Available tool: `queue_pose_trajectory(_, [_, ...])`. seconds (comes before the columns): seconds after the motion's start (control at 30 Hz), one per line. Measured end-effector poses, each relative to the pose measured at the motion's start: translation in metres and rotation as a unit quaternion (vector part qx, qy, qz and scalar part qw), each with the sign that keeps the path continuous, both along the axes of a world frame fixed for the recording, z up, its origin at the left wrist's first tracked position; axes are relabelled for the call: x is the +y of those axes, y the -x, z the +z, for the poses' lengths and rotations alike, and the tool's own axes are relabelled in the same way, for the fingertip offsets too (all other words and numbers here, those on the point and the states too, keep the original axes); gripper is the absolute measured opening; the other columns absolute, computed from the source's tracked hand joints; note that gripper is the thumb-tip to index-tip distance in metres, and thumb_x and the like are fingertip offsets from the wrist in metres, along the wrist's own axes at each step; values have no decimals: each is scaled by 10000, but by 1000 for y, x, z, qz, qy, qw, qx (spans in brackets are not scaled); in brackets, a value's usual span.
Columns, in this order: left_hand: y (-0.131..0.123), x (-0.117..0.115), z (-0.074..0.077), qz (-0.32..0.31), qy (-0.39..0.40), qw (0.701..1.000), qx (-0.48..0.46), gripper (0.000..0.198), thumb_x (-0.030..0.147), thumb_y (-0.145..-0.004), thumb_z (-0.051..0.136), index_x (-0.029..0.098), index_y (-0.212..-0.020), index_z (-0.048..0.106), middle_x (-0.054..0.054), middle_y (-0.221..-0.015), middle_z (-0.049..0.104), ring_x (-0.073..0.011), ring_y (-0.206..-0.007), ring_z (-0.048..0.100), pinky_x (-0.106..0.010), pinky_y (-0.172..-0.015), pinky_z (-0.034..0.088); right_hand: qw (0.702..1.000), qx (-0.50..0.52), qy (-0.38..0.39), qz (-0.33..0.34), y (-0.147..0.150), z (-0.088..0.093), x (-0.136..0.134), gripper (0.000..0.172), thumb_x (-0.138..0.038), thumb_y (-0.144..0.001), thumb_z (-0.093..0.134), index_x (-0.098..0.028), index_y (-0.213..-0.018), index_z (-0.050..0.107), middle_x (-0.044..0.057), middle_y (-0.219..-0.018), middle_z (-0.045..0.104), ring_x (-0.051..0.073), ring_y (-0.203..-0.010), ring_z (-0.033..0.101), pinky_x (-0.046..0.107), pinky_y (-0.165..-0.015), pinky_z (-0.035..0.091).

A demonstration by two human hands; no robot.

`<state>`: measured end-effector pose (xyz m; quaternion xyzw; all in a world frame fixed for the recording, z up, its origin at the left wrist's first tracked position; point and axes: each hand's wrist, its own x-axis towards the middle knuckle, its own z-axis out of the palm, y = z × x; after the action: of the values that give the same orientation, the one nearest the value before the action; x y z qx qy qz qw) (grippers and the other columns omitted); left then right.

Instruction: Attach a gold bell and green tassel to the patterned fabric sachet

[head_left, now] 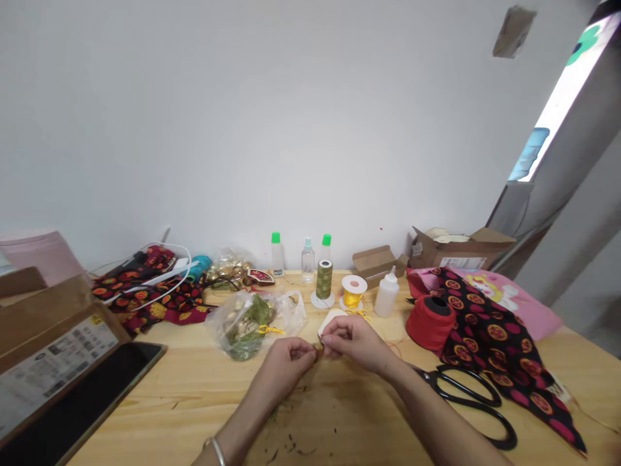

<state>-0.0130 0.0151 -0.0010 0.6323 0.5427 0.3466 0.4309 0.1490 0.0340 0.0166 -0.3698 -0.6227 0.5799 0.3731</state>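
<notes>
Over the middle of the wooden table (310, 440), my left hand (290, 364) and my right hand (353, 338) meet with fingertips almost touching. Both are closed in a pinch, and a tiny dark piece shows between them, too small to name. Behind my right hand lies a white rounded item (334, 315), partly covered by the fingers. Left of the hands rests a clear plastic bag (220, 333) with olive-green tassel threads (258, 312) and a yellow cord tie (268, 329). Black-handled scissors (504, 432) lie by my right forearm.
Behind the hands stand an olive thread spool (324, 281), a yellow cord spool (353, 301) and a white squeeze bottle (387, 299). A red thread cone (427, 331) and patterned fabric (499, 343) lie right. A cardboard box (58, 304) and dark tablet-like slab (111, 395) occupy the left.
</notes>
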Motion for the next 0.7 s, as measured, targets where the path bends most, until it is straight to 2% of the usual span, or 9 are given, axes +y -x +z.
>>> queue_pose_trajectory(0.07, [-1, -1, 0, -3, 0, 1000, 1, 246, 334, -641, 535, 107, -648, 631, -16, -582, 638, -144, -550, 532, -231, -516, 368, 1000, 13, -8, -13, 1, 4, -1, 223, -366, -626, 643, -155, -665, 583, -22, -528, 591, 92, -473, 519, 235, -519, 412])
queue_pose_trajectory(0.23, [-1, -1, 0, -3, -9, 1000, 5, 243, 336, -651, 542, 113, -652, 638, -23, -608, 652, -156, -584, 548, -239, -545, 384, 1000, -1, -27, 1, 2, 6, -3, 125, -284, -643, 624, -161, -645, 604, -27, -524, 582, 96, -490, 519, 233, -525, 406])
queue_pose_trajectory(0.4, [-1, -1, -1, 0, -20, 1000, 19, 265, 355, -670, 526, 115, -676, 640, -38, -637, 667, -171, -600, 560, -247, -547, 389, 985, -95, -137, -49, 2, 2, -1, 70, -189, -648, 610, -161, -632, 672, 8, -619, 619, 120, -590, 528, 224, -550, 388])
queue_pose_trajectory(0.57, [-4, -7, 3, 2, -58, 997, 60, 255, 338, -714, 487, 140, -697, 647, -31, -667, 666, -183, -646, 565, -249, -576, 377, 970, -138, -198, -42, 6, -5, 1, 110, -213, -682, 615, -184, -722, 713, 21, -647, 638, 119, -579, 529, 209, -526, 383])
queue_pose_trajectory(0.7, [-7, -10, 5, 8, -101, 987, 128, 233, 287, -728, 453, 157, -645, 627, -21, -620, 643, -182, -611, 546, -248, -548, 348, 937, -212, -272, -54, 9, -9, -1, 140, -178, -708, 585, -205, -757, 714, 17, -638, 648, 115, -563, 523, 207, -527, 372])
